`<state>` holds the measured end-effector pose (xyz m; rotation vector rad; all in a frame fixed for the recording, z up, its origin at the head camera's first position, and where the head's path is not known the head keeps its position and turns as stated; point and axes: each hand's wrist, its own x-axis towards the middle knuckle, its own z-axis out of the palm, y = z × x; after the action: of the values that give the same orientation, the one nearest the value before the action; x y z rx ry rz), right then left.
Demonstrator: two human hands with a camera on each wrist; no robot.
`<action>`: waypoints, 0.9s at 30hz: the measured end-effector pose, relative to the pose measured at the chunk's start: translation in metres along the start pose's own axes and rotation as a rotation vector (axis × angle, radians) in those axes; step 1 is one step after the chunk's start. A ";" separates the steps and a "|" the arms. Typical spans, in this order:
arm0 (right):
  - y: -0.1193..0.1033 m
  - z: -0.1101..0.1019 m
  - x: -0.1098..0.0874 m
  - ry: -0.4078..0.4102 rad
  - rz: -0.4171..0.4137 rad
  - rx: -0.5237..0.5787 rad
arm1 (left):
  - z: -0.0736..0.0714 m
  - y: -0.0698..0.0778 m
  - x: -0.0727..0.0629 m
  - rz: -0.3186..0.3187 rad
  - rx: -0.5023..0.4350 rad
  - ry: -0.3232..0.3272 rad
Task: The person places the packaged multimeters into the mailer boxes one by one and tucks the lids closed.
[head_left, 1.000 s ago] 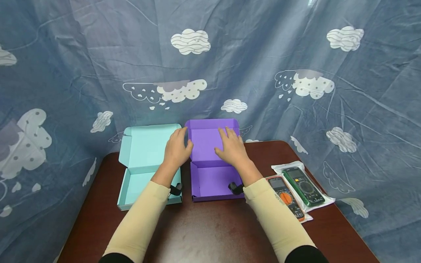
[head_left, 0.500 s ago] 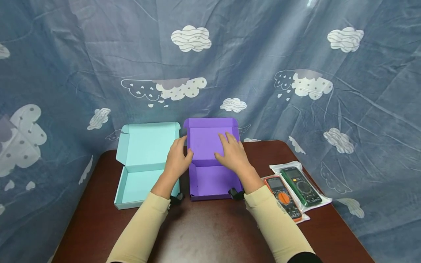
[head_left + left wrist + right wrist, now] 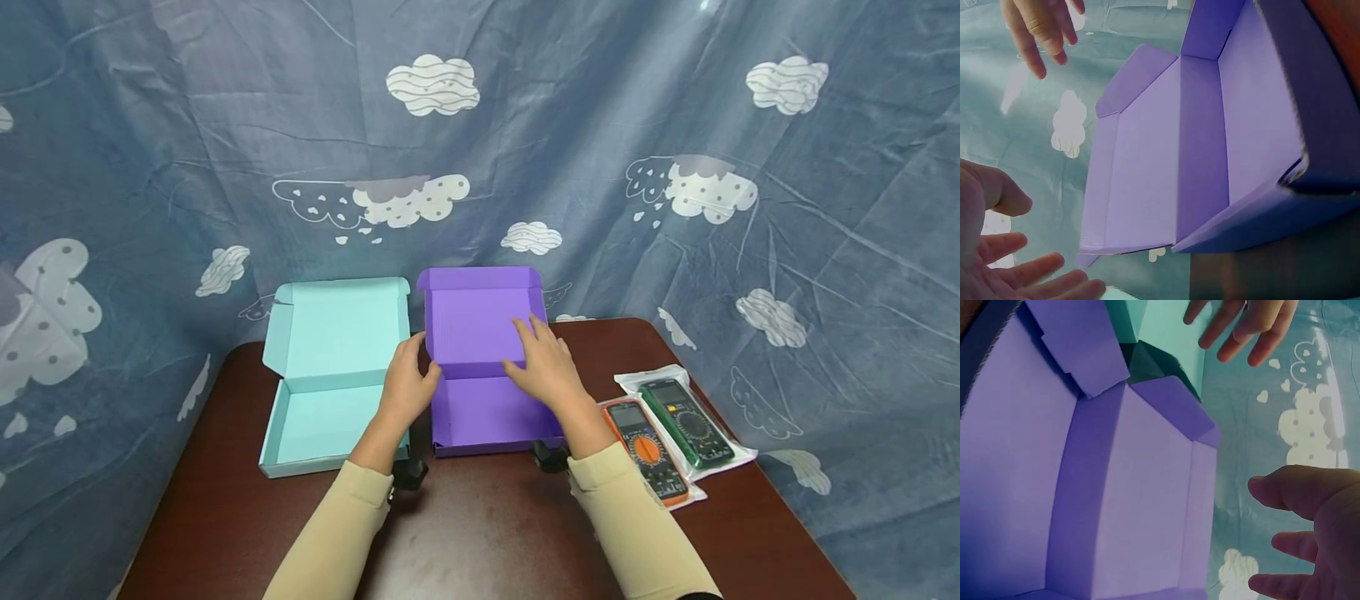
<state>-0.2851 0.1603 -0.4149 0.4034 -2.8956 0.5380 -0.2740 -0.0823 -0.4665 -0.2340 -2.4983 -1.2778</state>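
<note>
A purple cardboard box (image 3: 495, 412) stands with its lid raised at the back, and nothing lies inside it. To its left is a mint-green box (image 3: 322, 425), lid also up. My left hand (image 3: 406, 385) hovers between the two boxes, near the purple one's left side, fingers spread and holding nothing. Over the right part of the purple box is my right hand (image 3: 546, 367), its fingers loosely spread. Both wrist views show the hands apart from the purple lid (image 3: 1144, 156), with gaps around the fingers (image 3: 1282, 484).
At the right of the dark brown table (image 3: 480, 533) lie two bagged multimeters, an orange one (image 3: 647, 450) and a green one (image 3: 688, 423). A blue curtain with cloud prints (image 3: 585, 125) hangs behind the table.
Both hands have drawn back a little toward the person, and the right hand has also shifted slightly right. The boxes and multimeters stay where they were.
</note>
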 end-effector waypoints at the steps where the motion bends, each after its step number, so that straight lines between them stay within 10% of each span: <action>1: 0.002 0.001 -0.001 -0.001 0.004 0.000 | 0.002 0.000 -0.001 -0.002 0.000 0.004; 27: 0.043 0.015 -0.030 -0.036 0.151 0.172 | 0.027 -0.011 -0.019 -0.138 0.041 -0.047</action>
<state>-0.2704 0.1998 -0.4494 0.2188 -2.9400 0.8162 -0.2649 -0.0668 -0.4960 -0.0837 -2.6170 -1.2854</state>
